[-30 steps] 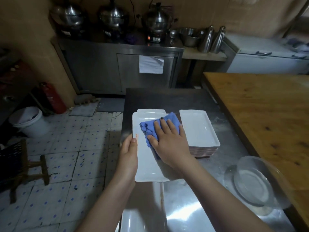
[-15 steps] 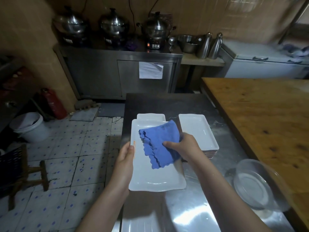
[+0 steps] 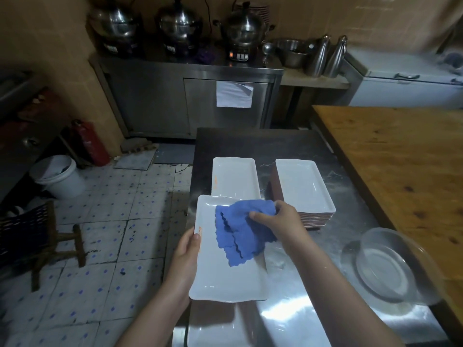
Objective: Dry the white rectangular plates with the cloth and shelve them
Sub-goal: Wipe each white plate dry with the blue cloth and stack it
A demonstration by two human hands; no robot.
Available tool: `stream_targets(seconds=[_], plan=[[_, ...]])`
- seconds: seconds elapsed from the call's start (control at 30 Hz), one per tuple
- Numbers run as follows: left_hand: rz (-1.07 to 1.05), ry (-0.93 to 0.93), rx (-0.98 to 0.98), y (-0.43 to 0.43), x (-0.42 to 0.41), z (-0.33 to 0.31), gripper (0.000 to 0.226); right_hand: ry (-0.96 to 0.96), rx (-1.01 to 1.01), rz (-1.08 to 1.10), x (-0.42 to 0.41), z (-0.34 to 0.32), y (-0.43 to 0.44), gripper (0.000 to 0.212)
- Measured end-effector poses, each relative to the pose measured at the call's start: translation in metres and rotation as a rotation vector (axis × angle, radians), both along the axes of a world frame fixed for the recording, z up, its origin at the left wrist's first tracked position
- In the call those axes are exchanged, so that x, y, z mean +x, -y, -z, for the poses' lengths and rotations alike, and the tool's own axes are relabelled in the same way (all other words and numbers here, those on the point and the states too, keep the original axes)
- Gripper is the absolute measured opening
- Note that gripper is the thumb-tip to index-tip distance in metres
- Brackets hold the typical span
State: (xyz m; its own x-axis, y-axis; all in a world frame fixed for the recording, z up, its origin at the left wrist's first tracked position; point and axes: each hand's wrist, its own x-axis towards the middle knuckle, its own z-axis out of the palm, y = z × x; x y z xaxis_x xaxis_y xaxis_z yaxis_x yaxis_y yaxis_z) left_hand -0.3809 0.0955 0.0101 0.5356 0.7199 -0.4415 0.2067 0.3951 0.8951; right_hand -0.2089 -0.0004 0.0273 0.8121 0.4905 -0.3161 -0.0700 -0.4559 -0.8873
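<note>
- Steel worktop (image 3: 288,311) below; left hand (image 3: 185,256) grips rim of white rectangular ceramic plate (image 3: 225,279)
- Right hand (image 3: 278,221) pinches bunched blue scalloped cloth (image 3: 240,234); better spread flat, reaching corners

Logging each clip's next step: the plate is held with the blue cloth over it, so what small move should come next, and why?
Probably lower the cloth flat onto the plate and wipe toward its near end. The right grip pinches the cloth bunched, hanging over the plate's middle, while the left grip holds the plate's left edge; the near end lies bare.
</note>
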Motion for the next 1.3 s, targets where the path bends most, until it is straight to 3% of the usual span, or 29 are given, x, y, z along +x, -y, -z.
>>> stream_targets(seconds=[0.07, 0.17, 0.43, 0.57, 0.8, 1.0, 1.3], plan=[[-0.007, -0.021, -0.007, -0.001, -0.007, 0.007, 0.021, -0.201, 0.119, -0.022, -0.001, -0.004, 0.003, 0.025], [-0.014, -0.061, 0.004, -0.001, -0.016, 0.019, 0.02, -0.312, 0.139, -0.05, -0.003, -0.002, 0.005, 0.02], [0.004, -0.166, 0.036, 0.007, -0.039, 0.054, 0.024, -0.231, 0.095, -0.096, -0.006, 0.006, 0.008, 0.012], [0.05, -0.233, 0.083, 0.011, -0.045, 0.075, 0.016, -0.201, 0.094, -0.076, -0.005, 0.011, 0.009, 0.012], [0.114, -0.364, 0.318, 0.016, -0.049, 0.099, 0.021, -0.183, 0.104, -0.042, -0.009, 0.02, 0.01, 0.016], [0.037, -0.465, 0.576, 0.023, -0.044, 0.11, 0.022, -0.178, 0.101, -0.032, -0.012, 0.018, 0.012, 0.021], [0.005, -0.483, 0.545, 0.021, -0.038, 0.121, 0.015, -0.154, 0.119, 0.01, -0.011, 0.021, 0.016, 0.016]])
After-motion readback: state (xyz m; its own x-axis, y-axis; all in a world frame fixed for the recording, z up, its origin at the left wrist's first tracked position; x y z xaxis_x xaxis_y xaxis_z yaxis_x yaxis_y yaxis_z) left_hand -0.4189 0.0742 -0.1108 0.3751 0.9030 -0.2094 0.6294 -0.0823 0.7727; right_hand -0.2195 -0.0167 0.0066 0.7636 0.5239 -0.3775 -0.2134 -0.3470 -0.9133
